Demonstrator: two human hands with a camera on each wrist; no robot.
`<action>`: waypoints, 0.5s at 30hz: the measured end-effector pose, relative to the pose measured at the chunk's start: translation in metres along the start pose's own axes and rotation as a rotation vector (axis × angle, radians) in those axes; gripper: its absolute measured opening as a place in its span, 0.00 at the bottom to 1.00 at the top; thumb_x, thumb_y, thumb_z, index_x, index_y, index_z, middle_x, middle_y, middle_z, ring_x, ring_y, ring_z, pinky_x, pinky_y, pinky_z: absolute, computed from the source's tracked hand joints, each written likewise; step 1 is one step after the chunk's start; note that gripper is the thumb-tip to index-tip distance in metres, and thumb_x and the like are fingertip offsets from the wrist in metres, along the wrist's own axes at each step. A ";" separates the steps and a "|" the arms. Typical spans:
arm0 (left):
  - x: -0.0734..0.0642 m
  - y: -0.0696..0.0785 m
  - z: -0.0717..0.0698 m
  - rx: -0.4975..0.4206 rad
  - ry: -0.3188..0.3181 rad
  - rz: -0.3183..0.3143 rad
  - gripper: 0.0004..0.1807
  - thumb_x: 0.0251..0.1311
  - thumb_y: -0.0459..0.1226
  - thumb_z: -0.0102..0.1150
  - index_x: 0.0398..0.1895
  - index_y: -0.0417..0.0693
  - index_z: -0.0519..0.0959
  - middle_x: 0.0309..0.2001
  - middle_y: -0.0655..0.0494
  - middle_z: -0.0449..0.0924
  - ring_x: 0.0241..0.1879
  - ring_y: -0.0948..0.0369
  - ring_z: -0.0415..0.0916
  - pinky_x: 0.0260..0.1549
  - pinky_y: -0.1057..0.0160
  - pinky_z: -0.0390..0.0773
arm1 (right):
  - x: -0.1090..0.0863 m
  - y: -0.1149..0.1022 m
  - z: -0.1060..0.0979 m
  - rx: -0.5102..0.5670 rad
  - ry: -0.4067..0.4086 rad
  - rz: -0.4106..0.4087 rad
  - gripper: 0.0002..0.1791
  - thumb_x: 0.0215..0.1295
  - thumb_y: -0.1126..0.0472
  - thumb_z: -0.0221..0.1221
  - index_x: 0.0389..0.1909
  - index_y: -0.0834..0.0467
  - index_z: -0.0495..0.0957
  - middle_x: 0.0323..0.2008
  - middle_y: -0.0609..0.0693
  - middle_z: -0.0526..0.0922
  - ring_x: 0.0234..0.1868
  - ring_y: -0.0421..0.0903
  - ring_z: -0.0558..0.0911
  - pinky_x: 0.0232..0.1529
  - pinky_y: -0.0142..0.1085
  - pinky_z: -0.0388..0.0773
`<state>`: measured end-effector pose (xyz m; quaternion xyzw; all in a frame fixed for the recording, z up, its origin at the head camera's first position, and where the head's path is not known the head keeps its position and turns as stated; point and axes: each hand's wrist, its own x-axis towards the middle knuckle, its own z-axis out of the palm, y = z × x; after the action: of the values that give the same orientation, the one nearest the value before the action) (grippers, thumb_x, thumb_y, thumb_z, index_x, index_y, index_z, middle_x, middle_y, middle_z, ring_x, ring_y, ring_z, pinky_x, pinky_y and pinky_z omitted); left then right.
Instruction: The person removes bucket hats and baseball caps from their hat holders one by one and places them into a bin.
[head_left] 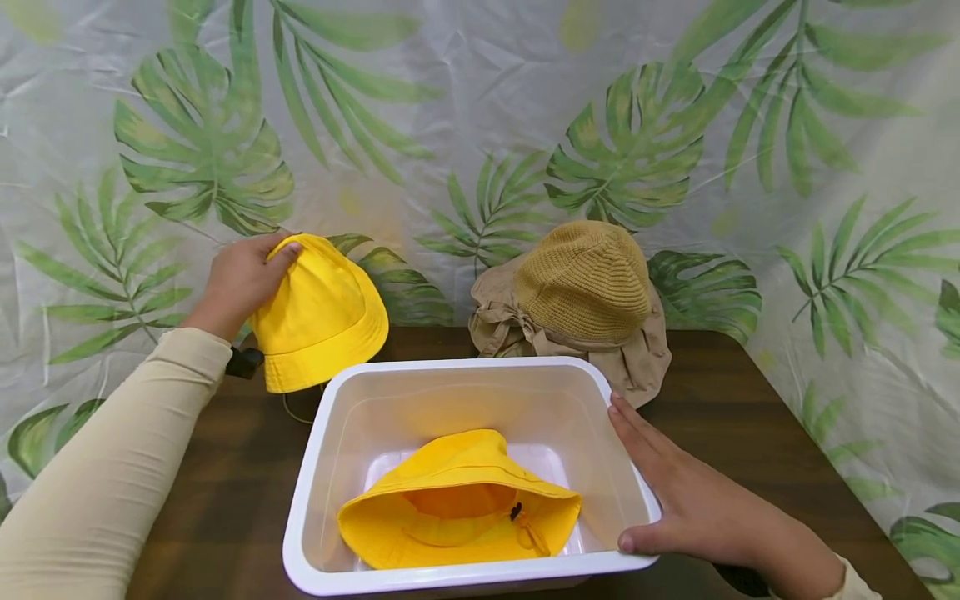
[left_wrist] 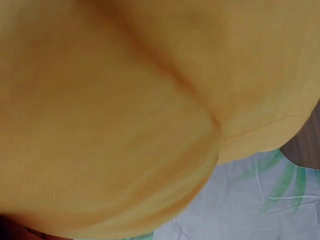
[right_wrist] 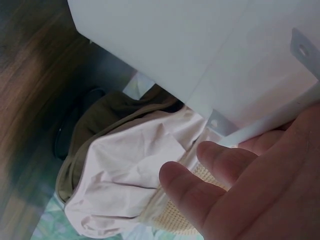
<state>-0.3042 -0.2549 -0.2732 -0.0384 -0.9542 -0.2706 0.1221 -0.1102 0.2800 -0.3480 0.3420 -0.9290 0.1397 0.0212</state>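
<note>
My left hand (head_left: 243, 279) pinches the crown of a yellow bucket hat (head_left: 318, 321), which hangs brim down to the left of a white plastic bin (head_left: 311, 500). In the left wrist view the yellow fabric (left_wrist: 115, 110) fills most of the picture. Another yellow hat (head_left: 457, 467) lies inside the bin on its side, its underside and a drawcord with a dark toggle showing. At the bin's right side my right hand (head_left: 697, 500) rests on the rim, thumb at the near corner and fingers extended along the outer edge. Fingers (right_wrist: 187, 192) look straight in the right wrist view.
A tan sun hat (head_left: 585, 283) with a knitted crown and a fabric bow stands behind the bin at the right. Under everything is a dark wooden table (head_left: 750, 450). A leaf-print sheet (head_left: 495, 108) hangs behind it.
</note>
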 end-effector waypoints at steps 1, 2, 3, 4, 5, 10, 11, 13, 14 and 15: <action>0.001 0.000 0.000 -0.002 0.000 -0.002 0.36 0.74 0.59 0.37 0.73 0.46 0.66 0.68 0.32 0.65 0.63 0.32 0.62 0.50 0.38 0.69 | 0.000 0.000 0.000 0.002 0.000 0.000 0.68 0.50 0.31 0.67 0.80 0.57 0.37 0.80 0.55 0.38 0.76 0.46 0.51 0.61 0.47 0.66; 0.003 -0.001 -0.001 -0.001 0.001 -0.005 0.36 0.74 0.59 0.36 0.74 0.45 0.65 0.68 0.32 0.64 0.63 0.32 0.62 0.50 0.38 0.69 | 0.000 0.001 -0.001 0.004 0.000 0.000 0.68 0.50 0.31 0.67 0.80 0.57 0.37 0.80 0.55 0.39 0.76 0.46 0.51 0.62 0.45 0.65; 0.004 -0.003 -0.001 -0.010 0.006 -0.011 0.36 0.74 0.59 0.36 0.74 0.45 0.65 0.68 0.32 0.64 0.63 0.32 0.62 0.50 0.38 0.69 | 0.000 0.001 -0.001 0.006 0.000 0.001 0.68 0.51 0.31 0.67 0.80 0.56 0.37 0.80 0.55 0.38 0.76 0.46 0.51 0.62 0.45 0.65; 0.005 -0.005 -0.001 -0.020 0.010 -0.015 0.36 0.74 0.59 0.36 0.74 0.45 0.64 0.68 0.31 0.65 0.64 0.32 0.61 0.51 0.38 0.68 | 0.000 0.001 -0.002 0.008 0.000 0.002 0.68 0.51 0.31 0.67 0.80 0.56 0.37 0.80 0.55 0.38 0.76 0.46 0.51 0.62 0.44 0.64; 0.006 -0.007 -0.001 -0.039 0.012 -0.019 0.36 0.74 0.58 0.36 0.74 0.45 0.64 0.68 0.32 0.65 0.64 0.32 0.61 0.54 0.37 0.67 | 0.000 0.001 -0.002 0.008 0.000 0.003 0.68 0.51 0.31 0.67 0.80 0.56 0.37 0.80 0.54 0.38 0.76 0.46 0.51 0.62 0.44 0.64; 0.004 -0.023 -0.001 -0.121 0.024 -0.043 0.35 0.75 0.57 0.35 0.74 0.45 0.64 0.68 0.32 0.65 0.65 0.34 0.61 0.59 0.36 0.64 | 0.002 0.001 -0.001 0.008 -0.003 -0.002 0.67 0.51 0.31 0.66 0.80 0.56 0.37 0.80 0.54 0.38 0.76 0.47 0.52 0.61 0.49 0.68; 0.004 -0.026 -0.001 -0.138 0.024 -0.046 0.35 0.75 0.57 0.35 0.74 0.45 0.64 0.68 0.33 0.65 0.65 0.34 0.61 0.59 0.36 0.64 | 0.002 0.001 -0.001 0.007 -0.003 -0.003 0.67 0.51 0.31 0.66 0.80 0.56 0.37 0.80 0.54 0.38 0.76 0.47 0.52 0.60 0.51 0.69; 0.003 -0.028 -0.001 -0.153 0.019 -0.059 0.37 0.74 0.59 0.35 0.75 0.47 0.63 0.68 0.33 0.64 0.66 0.34 0.61 0.58 0.36 0.64 | 0.001 0.001 0.000 0.011 -0.004 -0.001 0.67 0.51 0.31 0.67 0.80 0.56 0.38 0.80 0.54 0.38 0.76 0.46 0.51 0.61 0.49 0.67; 0.003 -0.027 -0.001 -0.162 0.013 -0.063 0.38 0.73 0.60 0.34 0.76 0.48 0.62 0.69 0.33 0.64 0.66 0.34 0.60 0.59 0.35 0.64 | 0.001 0.000 0.001 0.015 -0.003 0.000 0.67 0.51 0.31 0.67 0.80 0.56 0.38 0.80 0.54 0.38 0.76 0.45 0.51 0.62 0.47 0.66; 0.003 -0.026 -0.001 -0.178 0.008 -0.063 0.38 0.72 0.61 0.35 0.76 0.48 0.62 0.70 0.34 0.63 0.67 0.34 0.59 0.59 0.35 0.64 | 0.000 0.000 0.001 0.017 0.002 -0.003 0.67 0.51 0.31 0.67 0.80 0.56 0.38 0.80 0.54 0.39 0.77 0.44 0.50 0.63 0.44 0.64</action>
<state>-0.3109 -0.2775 -0.2848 -0.0177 -0.9266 -0.3579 0.1136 -0.1105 0.2796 -0.3493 0.3435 -0.9273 0.1476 0.0194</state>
